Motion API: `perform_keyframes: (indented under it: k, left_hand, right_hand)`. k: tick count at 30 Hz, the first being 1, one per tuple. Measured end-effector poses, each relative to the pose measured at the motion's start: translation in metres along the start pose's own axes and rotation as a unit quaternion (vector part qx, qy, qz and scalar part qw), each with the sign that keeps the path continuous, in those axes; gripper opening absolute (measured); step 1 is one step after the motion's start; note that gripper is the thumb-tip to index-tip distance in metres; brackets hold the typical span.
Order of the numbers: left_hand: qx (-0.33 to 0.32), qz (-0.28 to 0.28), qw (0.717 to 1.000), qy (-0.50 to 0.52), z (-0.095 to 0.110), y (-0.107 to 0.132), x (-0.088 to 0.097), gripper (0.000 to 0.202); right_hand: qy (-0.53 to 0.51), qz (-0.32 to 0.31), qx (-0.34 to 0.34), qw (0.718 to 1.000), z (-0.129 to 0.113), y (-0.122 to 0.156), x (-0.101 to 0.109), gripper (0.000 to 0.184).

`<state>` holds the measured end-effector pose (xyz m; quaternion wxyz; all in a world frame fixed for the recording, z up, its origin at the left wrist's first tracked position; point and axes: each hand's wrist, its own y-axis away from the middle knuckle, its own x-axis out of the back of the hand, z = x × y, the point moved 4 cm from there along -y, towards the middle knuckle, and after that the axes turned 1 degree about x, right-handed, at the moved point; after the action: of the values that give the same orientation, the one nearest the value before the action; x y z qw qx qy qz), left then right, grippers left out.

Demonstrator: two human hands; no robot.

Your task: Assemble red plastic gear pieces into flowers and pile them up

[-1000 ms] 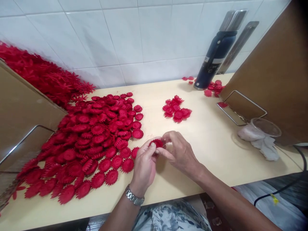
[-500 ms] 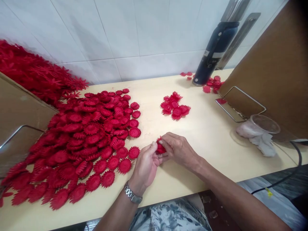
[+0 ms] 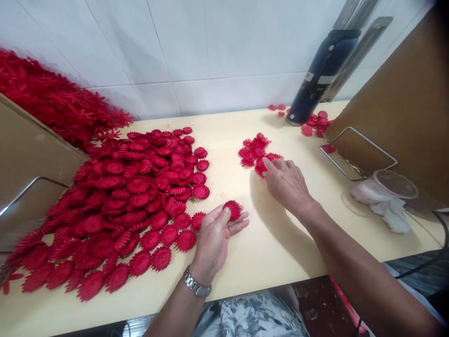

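Observation:
My left hand [image 3: 215, 234] pinches a round red toothed disc [image 3: 232, 210] between thumb and fingers, its remaining fingers stretched out beneath. Farther forward and to the right, my right hand [image 3: 287, 182] reaches down into a small cluster of red toothed pieces [image 3: 247, 154]. Its thumb and forefinger are on a red piece [image 3: 260, 167] at the cluster's near edge; the other fingers are curled and partly hidden. Left of my left hand spreads a big heap of similar thick red discs [image 3: 140, 182] with notched rims.
Loose red star-shaped pieces [image 3: 52, 98] are piled behind a cardboard box [image 3: 38, 145] on the left. A dark blue bottle [image 3: 317, 79] leans near the tiled wall. At right stand a brown box [image 3: 393, 107], a metal wire frame [image 3: 365, 150] and a clear plastic cup [image 3: 396, 184].
My right hand has left the disc in my left hand and moved forward and right to the small cluster. My left hand still holds its disc, now more exposed.

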<state>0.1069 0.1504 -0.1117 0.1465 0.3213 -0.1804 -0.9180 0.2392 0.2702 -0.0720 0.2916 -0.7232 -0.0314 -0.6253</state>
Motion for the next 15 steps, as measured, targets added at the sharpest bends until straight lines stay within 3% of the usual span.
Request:
perform_keyframes:
  k: [3,6,8,11,13,15]
  left_hand:
    - [-0.007,-0.034,0.999,0.033,0.001,0.0,-0.004,0.016]
    - [-0.013,-0.071,0.997,0.034,0.002,0.0,-0.008,0.013]
    - [-0.007,-0.079,0.997,0.021,0.001,0.002,-0.008,0.015]
    - [0.001,-0.091,0.996,0.003,0.0,0.003,-0.008,0.018]
    - [-0.008,-0.094,0.996,-0.007,0.0,0.004,-0.008,0.019]
    - [-0.027,-0.08,0.996,-0.02,0.0,0.003,-0.008,0.018]
  right_hand:
    - [-0.121,-0.005,0.095,0.988,-0.014,0.009,0.009,0.031]
    - [-0.308,-0.071,0.183,0.931,-0.044,0.024,0.011,0.019]
    - [-0.389,-0.104,0.183,0.897,-0.056,0.029,0.01,0.01]
    - [-0.461,-0.117,0.158,0.865,-0.059,0.03,0.009,0.012]
    - [-0.468,-0.107,0.155,0.863,-0.06,0.031,0.008,0.011]
    - [-0.435,-0.068,0.164,0.882,-0.06,0.034,0.007,0.013]
